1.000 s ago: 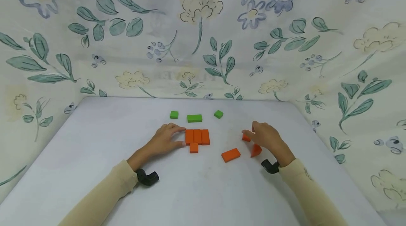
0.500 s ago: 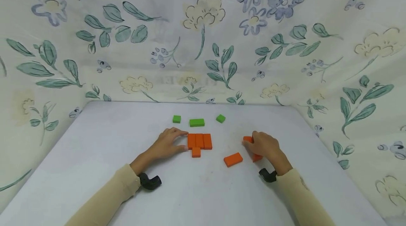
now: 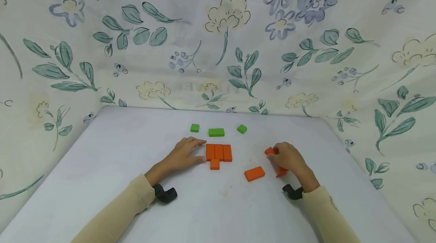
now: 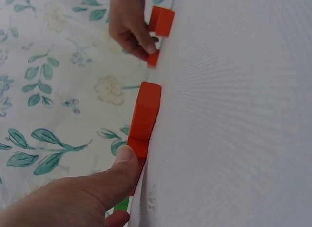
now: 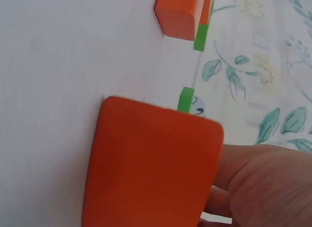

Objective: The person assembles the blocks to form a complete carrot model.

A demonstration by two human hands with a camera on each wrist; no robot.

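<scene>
My left hand [image 3: 185,154] is at the left end of a row of three orange blocks [image 3: 219,152]. Its thumb and index finger grip the two ends of the leftmost block; in the left wrist view the thumb [image 4: 124,158] presses against orange. A smaller orange block [image 3: 215,164] touches the row's near side. Over on the right, my right hand [image 3: 288,158] pinches a small orange block [image 3: 269,150] between thumb and fingers, low over the table. Under that hand stands another orange block [image 3: 281,172], partly hidden; its broad face [image 5: 151,163] fills much of the right wrist view.
A loose orange rectangular block [image 3: 254,173] lies between the hands, nearer the front. Behind the row are a green rectangular block [image 3: 216,132] and two small green blocks, one left [image 3: 195,128] and one right [image 3: 242,128]. Floral cloth [image 3: 190,95] hangs beyond the white table [image 3: 211,212].
My right hand has come down onto the small orange block, pinched it and turned it slightly. The left hand keeps its place at the row. The head view has shifted a little.
</scene>
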